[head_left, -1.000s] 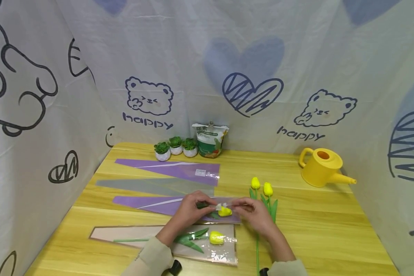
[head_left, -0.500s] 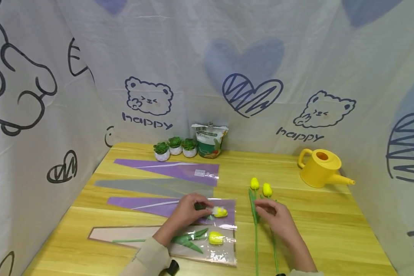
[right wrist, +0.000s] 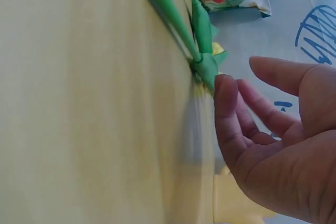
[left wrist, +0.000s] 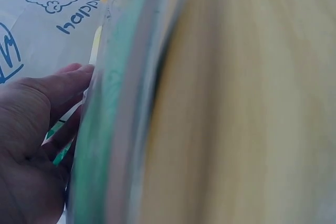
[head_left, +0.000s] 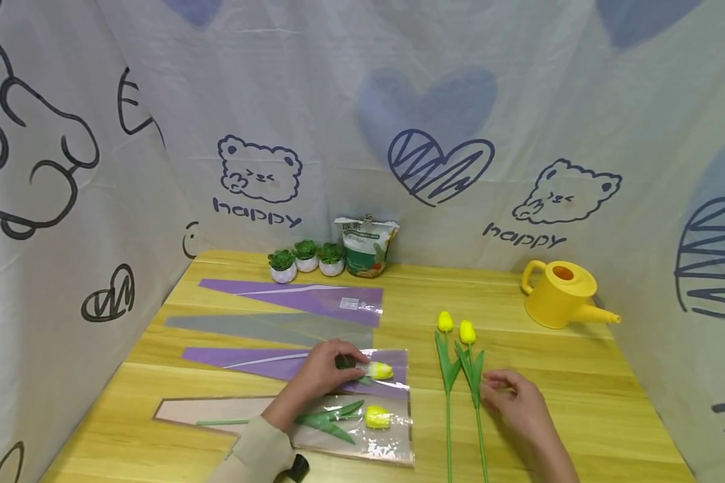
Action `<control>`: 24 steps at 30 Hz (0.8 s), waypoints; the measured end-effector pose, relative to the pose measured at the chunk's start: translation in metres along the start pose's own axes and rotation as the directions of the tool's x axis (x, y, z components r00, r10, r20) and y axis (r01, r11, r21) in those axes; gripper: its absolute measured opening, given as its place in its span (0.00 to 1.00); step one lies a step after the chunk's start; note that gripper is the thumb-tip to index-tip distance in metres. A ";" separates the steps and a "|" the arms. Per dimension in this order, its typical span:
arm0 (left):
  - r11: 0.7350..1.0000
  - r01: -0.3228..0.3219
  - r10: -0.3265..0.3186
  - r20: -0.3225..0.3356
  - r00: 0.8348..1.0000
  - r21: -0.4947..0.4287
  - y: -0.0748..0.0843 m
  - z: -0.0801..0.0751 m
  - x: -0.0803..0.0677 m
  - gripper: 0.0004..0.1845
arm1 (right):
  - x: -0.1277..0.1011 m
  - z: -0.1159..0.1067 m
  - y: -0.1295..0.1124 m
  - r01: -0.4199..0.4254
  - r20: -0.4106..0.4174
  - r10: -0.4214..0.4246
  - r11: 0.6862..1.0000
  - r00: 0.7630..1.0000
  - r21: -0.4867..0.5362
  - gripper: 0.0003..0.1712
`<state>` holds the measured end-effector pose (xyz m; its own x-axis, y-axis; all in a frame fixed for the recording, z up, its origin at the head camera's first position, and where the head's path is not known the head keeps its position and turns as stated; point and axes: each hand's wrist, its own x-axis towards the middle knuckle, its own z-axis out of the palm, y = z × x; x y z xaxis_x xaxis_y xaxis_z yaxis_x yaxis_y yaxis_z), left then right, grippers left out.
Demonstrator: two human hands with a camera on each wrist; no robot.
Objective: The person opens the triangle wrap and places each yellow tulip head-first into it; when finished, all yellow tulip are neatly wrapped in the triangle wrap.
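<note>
My left hand [head_left: 332, 365] pinches the clear film of a purple flower sleeve [head_left: 266, 359], by the head of a yellow tulip [head_left: 382, 371] lying inside. In the left wrist view the fingers of my left hand [left wrist: 42, 119] are partly hidden by another sleeve's blurred edge. Two loose artificial tulips lie to the right, one with its yellow head [head_left: 445, 321] slightly farther back than the other tulip's head [head_left: 467, 332]. Beside the right-hand tulip's leaves [head_left: 472, 376] is my right hand [head_left: 519, 406], fingers relaxed and thumb apart, holding nothing; contact with the leaves is unclear.
Nearest me lies a pale pink sleeve [head_left: 393, 446] with a tulip [head_left: 377, 417] in it. Behind are a grey sleeve [head_left: 242, 327] and another purple sleeve [head_left: 314, 298]. Potted succulents [head_left: 305, 258], a green-white bag [head_left: 365, 248] and a yellow watering can [head_left: 558, 295] stand at the back.
My right hand has left the sleeve's mouth, passed over the loose tulips and come down to their right. The left hand has shifted slightly left, the purple sleeve and its tulip moving along.
</note>
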<state>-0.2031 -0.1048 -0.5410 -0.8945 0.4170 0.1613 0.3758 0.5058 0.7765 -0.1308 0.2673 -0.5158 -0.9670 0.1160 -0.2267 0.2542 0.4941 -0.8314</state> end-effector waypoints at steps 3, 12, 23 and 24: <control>1.000 0.001 -0.001 0.009 1.000 -0.003 -0.001 -0.001 0.000 0.08 | -0.002 0.001 0.005 -0.027 0.035 0.027 1.000 0.999 0.003 0.23; 1.000 -0.018 0.018 0.008 1.000 0.021 -0.004 0.000 0.000 0.08 | 0.001 0.008 0.009 -0.050 0.067 0.046 0.996 0.997 0.068 0.19; 1.000 0.000 0.000 0.022 1.000 -0.017 -0.006 0.000 -0.001 0.08 | 0.009 0.017 0.002 -0.089 0.095 0.081 0.992 0.992 0.090 0.14; 1.000 0.003 -0.003 0.024 1.000 -0.021 -0.005 0.000 -0.001 0.08 | 0.009 0.017 0.002 -0.085 0.099 0.076 0.993 0.992 0.087 0.14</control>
<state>-0.2045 -0.1078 -0.5451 -0.8893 0.4339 0.1443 0.3678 0.4913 0.7895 -0.1391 0.2543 -0.5281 -0.9386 0.0678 -0.3384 0.3358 0.4055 -0.8502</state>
